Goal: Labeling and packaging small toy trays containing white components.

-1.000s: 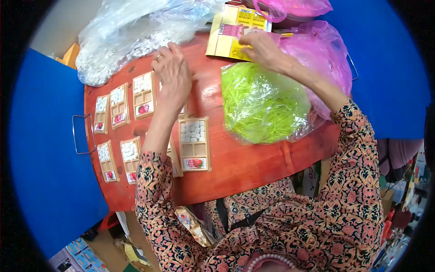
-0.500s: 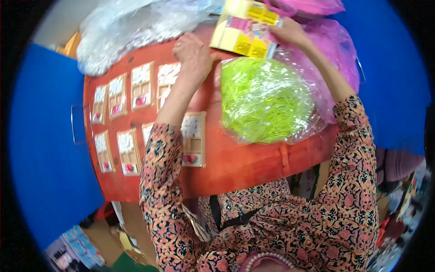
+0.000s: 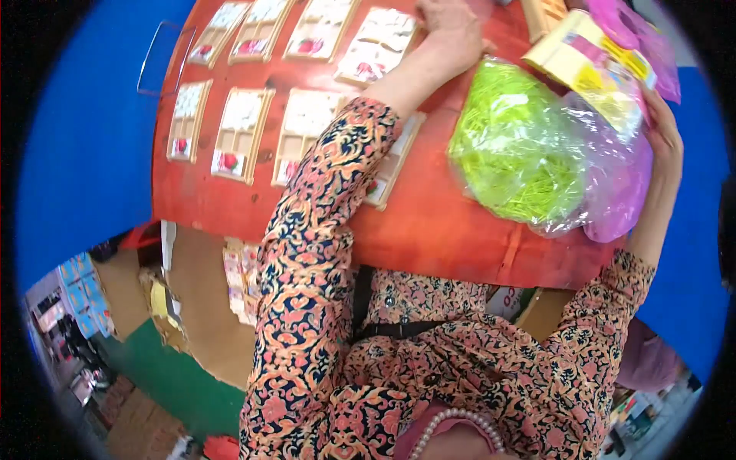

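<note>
My right hand [image 3: 663, 126] grips the edge of a flat, pale yellow printed packet [image 3: 575, 50], held tilted at the far right above the bags. Whether it is a box or a stack of cards is hard to tell. Left of it, my left hand [image 3: 456, 34] rests at the far part of the table, fingers loosely bent, thumb apart, nothing visible in it. A wooden compartment tray [image 3: 376, 47] with white pieces and a red item lies beside that wrist. Bright green paper shreds [image 3: 521, 146] fill a clear plastic bag between my arms.
More such trays, among them one in front [image 3: 243, 136], stand in two rows on the red table [image 3: 437, 199]. My left sleeve partly covers some. A pink plastic bag [image 3: 621, 184] lies beside the green shreds; another wooden piece [image 3: 544, 15] is behind. A wire handle [image 3: 157, 61] sticks out at left.
The view has shifted, so the table and trays sit differently in it. My right hand has carried the yellow packet rightward and nearer. A wooden piece now shows behind it.
</note>
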The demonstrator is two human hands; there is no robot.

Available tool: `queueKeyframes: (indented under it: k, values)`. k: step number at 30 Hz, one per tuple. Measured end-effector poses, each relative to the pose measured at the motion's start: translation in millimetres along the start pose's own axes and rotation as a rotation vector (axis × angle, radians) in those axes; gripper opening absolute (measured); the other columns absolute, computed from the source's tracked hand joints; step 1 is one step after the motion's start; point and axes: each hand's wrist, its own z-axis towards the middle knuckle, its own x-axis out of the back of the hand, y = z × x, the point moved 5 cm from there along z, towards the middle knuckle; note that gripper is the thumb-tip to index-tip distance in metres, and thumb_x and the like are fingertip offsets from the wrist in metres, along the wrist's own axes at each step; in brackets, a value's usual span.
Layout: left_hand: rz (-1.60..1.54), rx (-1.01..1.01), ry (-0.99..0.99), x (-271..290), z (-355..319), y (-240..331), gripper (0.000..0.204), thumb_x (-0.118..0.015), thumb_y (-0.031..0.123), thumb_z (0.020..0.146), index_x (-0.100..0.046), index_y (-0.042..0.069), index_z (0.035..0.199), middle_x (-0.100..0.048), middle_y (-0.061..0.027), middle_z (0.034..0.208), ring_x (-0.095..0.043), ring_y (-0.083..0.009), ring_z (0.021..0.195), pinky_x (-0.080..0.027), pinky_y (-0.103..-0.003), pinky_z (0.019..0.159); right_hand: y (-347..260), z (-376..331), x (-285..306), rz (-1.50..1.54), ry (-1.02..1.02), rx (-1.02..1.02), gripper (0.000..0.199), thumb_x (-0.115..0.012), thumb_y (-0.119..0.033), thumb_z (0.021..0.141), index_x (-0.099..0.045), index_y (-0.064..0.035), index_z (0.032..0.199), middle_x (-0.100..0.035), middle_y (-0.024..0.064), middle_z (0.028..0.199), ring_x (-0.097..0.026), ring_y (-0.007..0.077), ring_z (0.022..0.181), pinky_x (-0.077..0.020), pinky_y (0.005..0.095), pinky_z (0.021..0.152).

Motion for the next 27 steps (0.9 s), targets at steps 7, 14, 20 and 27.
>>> queueKeyframes:
  k: [7,14,20,27]
  values:
    - [-0.785,-0.537,-0.329,-55.9,-6.6,-57.5,0.049,-0.062,0.036,0.074,-0.056,0.008,0.114,-0.047,-0.0214,0.119,-0.044,-0.0326,0.109,-0.039,-0.053,0.080,18.1,6.3,34.2,0.442,-0.281,-0.179,0.038,-0.056,-0.009,0.087,-0.047,0.0022,0.122,-0.055,0.0137,0.117,-0.056,0.0190,0.104,-0.0470,0.0291,0.089]
    - [-0.848,-0.678,-0.168,-44.6,-111.7,-137.6,0.068,-0.061,0.046,0.074,-0.044,0.001,0.123,-0.045,-0.0236,0.123,-0.041,-0.0346,0.115,-0.037,-0.050,0.090,-17.1,18.3,12.7,0.525,-0.089,0.134,0.036,-0.052,-0.002,0.087,-0.045,0.0042,0.122,-0.052,0.0157,0.121,-0.053,0.0216,0.108,-0.0433,0.0316,0.094]
    - [-0.946,-0.621,-0.187,-13.8,-172.5,-116.7,0.073,-0.062,0.038,0.076,-0.033,0.002,0.132,-0.032,-0.0207,0.136,-0.029,-0.0338,0.128,-0.025,-0.050,0.102,-81.9,-43.9,-68.6,-0.139,0.284,0.724,0.024,-0.060,-0.005,0.083,-0.056,-0.0003,0.107,-0.061,0.0078,0.105,-0.060,0.0156,0.094,-0.0491,0.0299,0.082]
    - [-1.063,-0.565,-0.161,24.0,-151.8,-87.9,0.080,-0.066,0.033,0.074,-0.027,0.001,0.136,-0.019,-0.0238,0.142,-0.018,-0.0356,0.133,-0.017,-0.053,0.106,-113.3,-81.1,-75.3,-0.052,0.228,0.888,0.008,-0.063,-0.011,0.082,-0.065,-0.0052,0.087,-0.064,0.0003,0.074,-0.057,0.0062,0.060,-0.0488,0.0212,0.055]
